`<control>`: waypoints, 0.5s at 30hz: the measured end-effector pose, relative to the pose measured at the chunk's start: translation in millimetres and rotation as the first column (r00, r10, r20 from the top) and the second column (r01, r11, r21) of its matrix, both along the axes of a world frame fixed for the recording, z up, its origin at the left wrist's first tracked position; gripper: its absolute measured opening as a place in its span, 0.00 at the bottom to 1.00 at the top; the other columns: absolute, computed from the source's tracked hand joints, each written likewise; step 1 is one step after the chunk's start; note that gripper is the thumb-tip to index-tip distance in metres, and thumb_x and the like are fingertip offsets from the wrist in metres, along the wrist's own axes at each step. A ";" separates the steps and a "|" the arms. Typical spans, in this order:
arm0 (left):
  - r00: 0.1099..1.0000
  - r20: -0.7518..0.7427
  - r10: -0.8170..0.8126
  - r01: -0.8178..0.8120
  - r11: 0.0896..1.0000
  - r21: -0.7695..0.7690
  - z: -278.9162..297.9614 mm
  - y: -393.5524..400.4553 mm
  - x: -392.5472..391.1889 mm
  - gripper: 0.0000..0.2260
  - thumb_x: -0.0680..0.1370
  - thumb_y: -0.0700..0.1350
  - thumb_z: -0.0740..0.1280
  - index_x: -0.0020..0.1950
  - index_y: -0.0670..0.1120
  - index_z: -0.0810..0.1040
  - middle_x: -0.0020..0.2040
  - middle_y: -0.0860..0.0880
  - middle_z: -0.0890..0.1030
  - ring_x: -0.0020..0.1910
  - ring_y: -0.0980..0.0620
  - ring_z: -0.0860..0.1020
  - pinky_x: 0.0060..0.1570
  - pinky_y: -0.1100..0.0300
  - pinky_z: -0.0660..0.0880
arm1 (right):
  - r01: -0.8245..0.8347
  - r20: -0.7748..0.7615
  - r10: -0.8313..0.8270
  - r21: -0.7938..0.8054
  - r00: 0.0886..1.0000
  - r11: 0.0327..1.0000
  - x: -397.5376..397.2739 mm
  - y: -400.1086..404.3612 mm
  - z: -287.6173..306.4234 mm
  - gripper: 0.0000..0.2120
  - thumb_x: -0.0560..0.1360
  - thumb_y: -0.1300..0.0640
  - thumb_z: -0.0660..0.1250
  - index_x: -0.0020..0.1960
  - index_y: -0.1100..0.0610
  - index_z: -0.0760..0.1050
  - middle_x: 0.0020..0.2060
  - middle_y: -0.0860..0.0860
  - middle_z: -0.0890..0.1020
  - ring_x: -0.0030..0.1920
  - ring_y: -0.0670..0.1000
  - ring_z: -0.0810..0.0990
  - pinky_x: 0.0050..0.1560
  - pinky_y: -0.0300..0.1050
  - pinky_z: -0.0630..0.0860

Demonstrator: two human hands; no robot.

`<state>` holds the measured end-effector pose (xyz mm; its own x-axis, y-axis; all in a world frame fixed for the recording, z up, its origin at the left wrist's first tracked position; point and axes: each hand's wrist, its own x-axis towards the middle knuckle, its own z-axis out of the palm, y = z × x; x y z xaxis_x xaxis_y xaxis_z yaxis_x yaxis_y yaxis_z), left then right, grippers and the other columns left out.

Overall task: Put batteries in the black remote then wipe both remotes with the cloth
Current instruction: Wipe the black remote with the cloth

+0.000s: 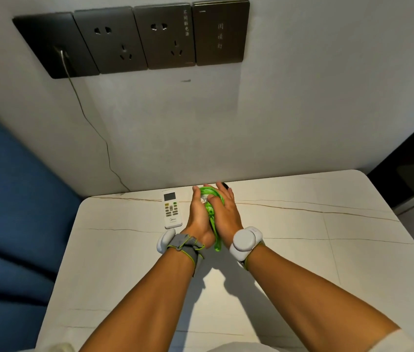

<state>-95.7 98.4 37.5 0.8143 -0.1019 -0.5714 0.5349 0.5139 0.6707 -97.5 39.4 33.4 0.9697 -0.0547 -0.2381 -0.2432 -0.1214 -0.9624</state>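
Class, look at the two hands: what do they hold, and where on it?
Both hands, left and right, hold the green cloth bunched between the palms. A black tip shows beyond the right fingers; whether it is gripped cannot be told.

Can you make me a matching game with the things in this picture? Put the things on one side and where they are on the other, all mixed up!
Things:
1. white remote
2. green cloth
3. sockets
4. white wrist band

Places:
A. on the wall
B. lying flat on the table, left of the hands
C. on the right arm
D. between the left hand and right hand

Pairs: 1-B, 2-D, 3-A, 4-C
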 end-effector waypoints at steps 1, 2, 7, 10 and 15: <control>1.000 0.019 -0.015 0.015 1.000 -0.001 2.2 -0.5 -0.8 0.30 0.81 0.63 0.48 0.77 0.46 0.62 0.60 0.54 0.78 0.68 0.51 0.74 0.67 0.56 0.68 | 0.006 0.008 -0.006 0.001 1.000 1.000 3.1 -2.2 -0.5 0.19 0.80 0.58 0.58 0.69 0.46 0.71 0.77 0.44 0.60 0.79 0.46 0.48 0.79 0.56 0.45; 0.999 0.026 -0.019 0.019 1.000 0.004 5.9 -1.5 -2.1 0.29 0.81 0.61 0.49 0.76 0.46 0.63 0.67 0.50 0.76 0.72 0.49 0.70 0.69 0.54 0.66 | 0.018 0.018 -0.018 0.000 1.000 1.000 6.5 -5.4 -1.6 0.20 0.80 0.58 0.59 0.70 0.45 0.70 0.77 0.45 0.60 0.79 0.47 0.48 0.79 0.56 0.46; 0.993 0.005 -0.114 0.114 0.993 -0.020 10.6 -5.6 -8.8 0.21 0.80 0.53 0.60 0.68 0.42 0.75 0.65 0.44 0.80 0.63 0.47 0.78 0.60 0.55 0.75 | 0.153 -0.004 -0.153 0.029 0.988 0.988 25.2 -21.0 2.1 0.27 0.78 0.58 0.61 0.75 0.44 0.62 0.75 0.51 0.63 0.76 0.54 0.61 0.75 0.56 0.62; 0.976 0.052 -0.211 0.208 0.977 0.054 6.3 -4.3 -9.4 0.14 0.78 0.43 0.62 0.61 0.45 0.79 0.54 0.46 0.84 0.48 0.52 0.83 0.43 0.60 0.76 | 0.236 0.022 -0.237 0.033 0.971 0.971 33.4 -26.7 5.8 0.27 0.77 0.59 0.63 0.74 0.48 0.63 0.73 0.52 0.68 0.70 0.55 0.70 0.69 0.53 0.69; 0.962 0.044 -0.268 0.263 0.961 0.090 8.3 0.6 -9.7 0.22 0.67 0.32 0.57 0.54 0.48 0.80 0.38 0.45 0.76 0.32 0.51 0.74 0.28 0.63 0.69 | 0.254 0.014 -0.254 0.025 0.967 0.967 42.8 -30.0 10.6 0.11 0.76 0.57 0.65 0.57 0.54 0.77 0.56 0.57 0.82 0.52 0.56 0.79 0.48 0.42 0.73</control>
<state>-105.4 99.0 45.8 0.7949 -0.2734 -0.5417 0.6055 0.3001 0.7371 -54.6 9.4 44.0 0.9284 -0.2947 -0.2262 -0.2473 -0.0358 -0.9683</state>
